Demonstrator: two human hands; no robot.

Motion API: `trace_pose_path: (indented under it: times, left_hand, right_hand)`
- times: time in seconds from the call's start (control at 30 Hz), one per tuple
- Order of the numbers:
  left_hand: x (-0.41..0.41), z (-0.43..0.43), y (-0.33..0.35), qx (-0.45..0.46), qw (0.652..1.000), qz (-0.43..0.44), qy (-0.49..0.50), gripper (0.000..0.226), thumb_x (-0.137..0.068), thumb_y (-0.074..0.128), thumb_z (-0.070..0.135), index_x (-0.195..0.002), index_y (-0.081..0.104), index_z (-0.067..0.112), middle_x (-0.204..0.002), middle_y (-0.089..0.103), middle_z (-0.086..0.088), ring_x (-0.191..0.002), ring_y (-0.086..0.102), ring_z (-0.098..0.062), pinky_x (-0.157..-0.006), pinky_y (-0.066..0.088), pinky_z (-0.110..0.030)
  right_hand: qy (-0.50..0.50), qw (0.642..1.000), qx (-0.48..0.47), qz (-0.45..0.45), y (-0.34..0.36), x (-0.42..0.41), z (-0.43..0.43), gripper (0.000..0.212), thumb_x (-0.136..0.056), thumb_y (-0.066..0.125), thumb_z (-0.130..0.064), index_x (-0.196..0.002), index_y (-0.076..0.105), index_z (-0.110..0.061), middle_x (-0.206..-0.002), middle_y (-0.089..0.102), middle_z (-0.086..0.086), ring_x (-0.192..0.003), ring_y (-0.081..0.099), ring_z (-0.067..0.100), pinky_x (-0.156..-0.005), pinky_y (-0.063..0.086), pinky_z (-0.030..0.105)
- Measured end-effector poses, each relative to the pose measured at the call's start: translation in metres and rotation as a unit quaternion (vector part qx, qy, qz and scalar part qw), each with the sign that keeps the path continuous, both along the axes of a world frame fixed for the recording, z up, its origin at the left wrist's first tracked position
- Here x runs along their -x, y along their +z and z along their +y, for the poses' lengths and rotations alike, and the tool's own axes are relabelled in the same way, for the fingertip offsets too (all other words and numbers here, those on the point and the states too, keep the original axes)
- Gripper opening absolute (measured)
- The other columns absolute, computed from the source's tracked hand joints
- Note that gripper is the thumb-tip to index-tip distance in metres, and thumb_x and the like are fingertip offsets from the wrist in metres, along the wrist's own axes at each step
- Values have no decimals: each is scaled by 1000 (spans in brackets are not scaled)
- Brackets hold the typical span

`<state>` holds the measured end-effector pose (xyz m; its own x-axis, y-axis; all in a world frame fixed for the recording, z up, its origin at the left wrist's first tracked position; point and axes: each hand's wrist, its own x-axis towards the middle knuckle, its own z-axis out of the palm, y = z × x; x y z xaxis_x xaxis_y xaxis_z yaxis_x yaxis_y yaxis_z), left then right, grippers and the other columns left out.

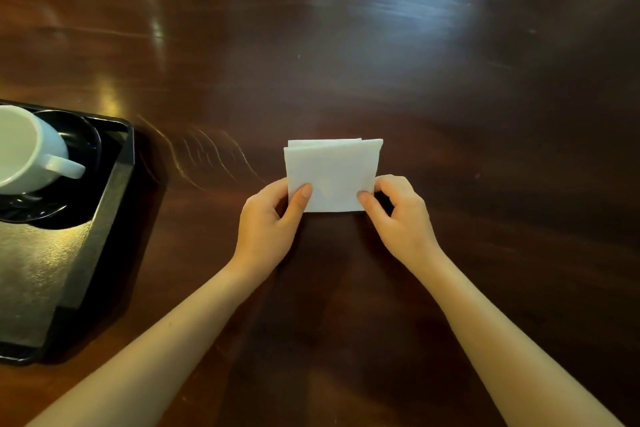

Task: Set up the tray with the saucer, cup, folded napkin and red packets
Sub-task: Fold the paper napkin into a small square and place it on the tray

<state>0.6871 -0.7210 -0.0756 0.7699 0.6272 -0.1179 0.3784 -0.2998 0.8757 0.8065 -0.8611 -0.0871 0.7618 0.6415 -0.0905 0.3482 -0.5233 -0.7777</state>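
Note:
A white folded napkin point(332, 172) lies on the dark wooden table in front of me. My left hand point(268, 222) pinches its near left corner, thumb on top. My right hand point(398, 215) pinches its near right corner the same way. At the left edge stands a black tray point(114, 184) with a grey liner. On it sits a black saucer point(79, 139) carrying a white cup point(27, 149), whose handle points right. I see no red packets in view.
The dark glossy wooden table point(415, 80) stretches ahead and to the right, with light reflections at the back. The tray's near part shows bare grey liner point(34, 274).

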Motion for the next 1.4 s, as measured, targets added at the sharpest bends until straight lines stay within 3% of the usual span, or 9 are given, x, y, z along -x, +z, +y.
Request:
trace_pose_path:
  times: [0.13,0.23,0.37,0.47,0.53,0.63,0.97,1.23,1.4]
  left_hand:
    - [-10,-5,-4,2,998,10,58,9,-93,46,42,-86,50,40,-88,58,15,-91,58,-12,-82,53,-46]
    - [-15,-8,-8,-57,993,23,102,17,-94,46,41,-81,50,31,-84,57,6,-83,55,-16,-85,48,-51]
    - [-21,-7,-8,-78,987,46,130,22,-94,46,38,-95,54,17,-92,55,6,-84,48,-12,-93,43,-46]
    - [-26,-3,-9,-64,985,69,145,31,-94,46,38,-113,53,15,-102,55,6,-88,39,-8,-95,37,-38]
    - [-29,0,-10,-72,984,76,145,31,-95,45,37,-115,52,15,-103,56,5,-88,39,-9,-96,33,-35]
    - [-32,3,-12,-115,981,91,123,32,-97,40,36,-117,52,14,-99,55,5,-86,45,-11,-89,25,-28]
    - [-32,7,-18,-219,967,87,100,32,-96,43,34,-116,57,13,-85,65,-7,-75,55,-22,-83,23,-29]
    - [-30,13,-16,-204,974,61,82,35,-94,45,39,-117,57,16,-89,66,-3,-79,57,-19,-83,22,-25]
    - [-17,13,-16,-192,975,65,89,33,-91,52,28,-123,50,19,-73,57,3,-77,52,-13,-89,20,-26]
  right_hand:
    - [-31,999,-21,2,0,3,6,12,-90,56,-19,-79,56,-15,-77,51,-15,-82,48,2,-69,35,4]
    - [-62,998,-21,15,0,6,12,5,-90,57,-21,-92,62,-18,-79,48,-23,-86,49,2,-70,36,5]
    - [-105,994,-20,28,-1,10,19,13,-89,59,-21,-99,64,-17,-81,46,-23,-89,49,3,-68,36,-1]
    - [-143,989,-24,23,-1,15,27,11,-88,59,-18,-98,62,-21,-75,45,-19,-82,49,5,-68,37,5]
    - [-163,986,-13,-7,-3,19,31,20,-89,57,-18,-108,60,-20,-69,49,-12,-81,49,8,-82,36,16]
    - [-200,978,6,-62,-12,25,34,29,-88,56,-21,-117,55,-18,-71,55,-5,-81,52,12,-98,19,20]
    - [-211,965,-27,-151,-23,37,37,23,-82,47,-19,-101,57,-10,-70,47,-6,-72,45,11,-93,22,20]
    - [-229,960,-7,-161,-28,32,41,21,-88,54,-21,-106,57,-13,-72,48,-8,-74,43,7,-90,23,21]
    - [-207,960,22,-185,-31,33,42,24,-85,54,-14,-109,57,-12,-69,44,-10,-72,40,7,-87,24,24]
